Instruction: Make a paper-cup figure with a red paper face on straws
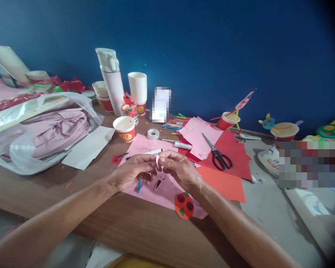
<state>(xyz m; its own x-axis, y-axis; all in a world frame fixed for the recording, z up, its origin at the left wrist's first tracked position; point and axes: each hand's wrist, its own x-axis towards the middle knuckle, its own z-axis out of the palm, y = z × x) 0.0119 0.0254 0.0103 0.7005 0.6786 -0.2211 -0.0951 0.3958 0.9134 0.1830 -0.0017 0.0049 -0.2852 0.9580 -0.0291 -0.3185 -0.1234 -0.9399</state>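
At the wooden table (123, 216) before a blue wall (184, 48), the two hands are together, held above the work and meeting at the fingertips. The left hand (134, 172) and right hand (178, 169) jointly pinch a small curled pink paper strip (157, 161), which stands roughly upright between them, raised off the paper below. Its exact form is largely hidden by the fingers.

Beneath the hands lies a pink paper sheet (167, 197), bearing a thin blue paper strip (139, 186) and small black paper scraps (158, 183). A round red paper cutout (184, 206) with a green triangle rests at its near edge. Just ahead of the hands, a white marker (147, 152) lies on the pink paper, with a white glue stick (181, 145) further right.

To the right, black-handled scissors (219, 158) rest on a red paper sheet (234, 163), beside an orange paper sheet (226, 186). Further back stand a roll of clear tape (153, 133), a bundle of colored pencils (171, 125), a red-and-white paper cup (124, 128), a stack of white paper cups (137, 87) and a white thermos flask (110, 80). At far left, a plastic bag (56, 132) holds folded pink fabric.
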